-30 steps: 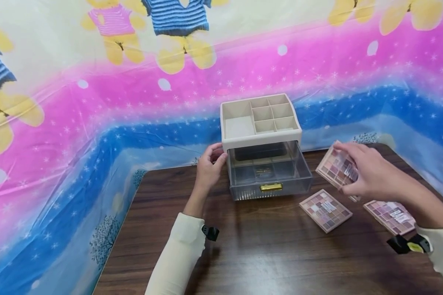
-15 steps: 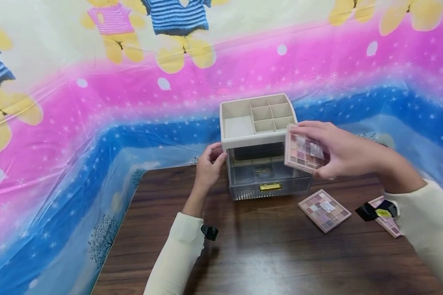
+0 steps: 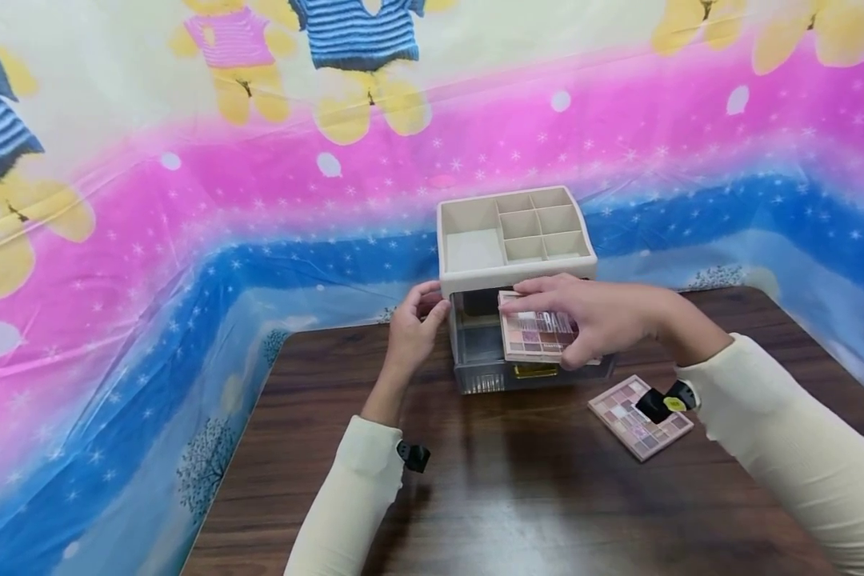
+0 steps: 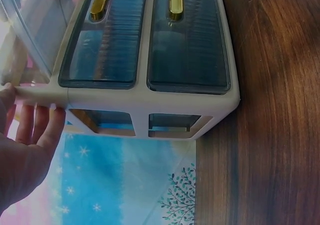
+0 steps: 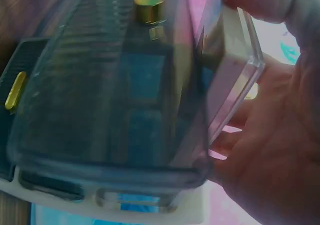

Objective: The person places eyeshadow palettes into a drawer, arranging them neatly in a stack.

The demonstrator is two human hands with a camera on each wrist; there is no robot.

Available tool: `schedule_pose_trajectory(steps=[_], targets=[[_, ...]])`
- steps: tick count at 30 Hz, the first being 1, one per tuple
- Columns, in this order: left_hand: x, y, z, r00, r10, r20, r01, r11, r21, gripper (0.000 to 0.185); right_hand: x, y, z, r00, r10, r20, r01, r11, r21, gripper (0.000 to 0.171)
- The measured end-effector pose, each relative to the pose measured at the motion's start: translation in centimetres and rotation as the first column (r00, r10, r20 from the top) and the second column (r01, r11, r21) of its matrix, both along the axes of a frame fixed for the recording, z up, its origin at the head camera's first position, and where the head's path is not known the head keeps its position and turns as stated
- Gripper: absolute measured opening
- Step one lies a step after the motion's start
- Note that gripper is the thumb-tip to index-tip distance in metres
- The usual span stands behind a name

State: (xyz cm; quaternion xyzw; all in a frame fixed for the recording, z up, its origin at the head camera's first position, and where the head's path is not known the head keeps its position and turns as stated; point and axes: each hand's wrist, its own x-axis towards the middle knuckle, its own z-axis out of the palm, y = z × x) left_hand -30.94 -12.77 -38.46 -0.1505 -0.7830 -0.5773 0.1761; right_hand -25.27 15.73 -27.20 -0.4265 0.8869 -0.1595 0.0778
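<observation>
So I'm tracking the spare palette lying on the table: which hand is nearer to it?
Right. The right hand holds another palette over the open drawer, just above the spare palette; the left hand rests on the organizer's far side.

**Palette over open drawer**

A pink eyeshadow palette, square with a grid of small shade pans under a clear lid, is lying nearly flat over the pulled-out clear drawer. The drawer is sticking out toward the near side of a cream organizer that is standing upright at the table's far edge.
</observation>
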Motion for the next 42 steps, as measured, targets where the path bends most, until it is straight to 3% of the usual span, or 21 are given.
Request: schedule_pose_trajectory(steps=[6, 11, 16, 19, 26, 30, 37, 42], targets=[[-0.1, 0.1, 0.1, 1.0, 0.007, 0.009, -0.007, 1.0, -0.011, 0.031, -0.4, 0.8, -0.8, 1.0, 0.013, 0.008, -0.012, 0.998, -0.068, 0.069], [-0.1, 0.1, 0.1, 1.0, 0.012, 0.009, -0.012, 1.0, -0.02, 0.031, -0.7, 1.3, -1.1, 0.999, 0.021, -0.05, -0.028, 0.99, -0.135, 0.056], [0.0, 0.0, 0.2, 1.0, 0.005, 0.013, -0.005, 1.0, -0.018, 0.031, -0.3, 2.1, -0.9, 0.99, -0.111, -0.088, 0.09, 0.971, -0.222, 0.046], [0.1, 0.0, 0.2, 1.0, -0.002, 0.014, 0.002, 1.0, -0.01, 0.03, 0.3, 2.7, -0.7, 0.965, -0.237, -0.109, 0.198, 0.938, -0.286, 0.043], [0.0, 0.0, 0.2, 1.0, -0.01, 0.011, 0.01, 1.0, -0.008, 0.031, 1.0, 4.5, -1.2, 0.872, -0.488, -0.043, 0.433, 0.81, -0.397, 0.039], [-0.2, 0.0, 0.1, 1.0, -0.009, 0.004, 0.009, 1.0, -0.006, 0.032, 0.5, 5.9, -2.4, 0.834, -0.551, -0.01, 0.509, 0.778, -0.369, 0.042], [0.4, 0.3, 0.9, 1.0, -0.021, 0.004, 0.021, 1.0, 0.012, 0.033, -0.2, 8.0, -6.7, 0.823, -0.567, -0.014, 0.557, 0.812, -0.173, 0.067], [0.9, 0.6, 1.5, 0.999, -0.014, 0.03, 0.014, 1.0, 0.013, 0.034, -0.1, 8.3, -9.6, 0.788, -0.616, 0.007, 0.615, 0.787, -0.049, 0.081]])
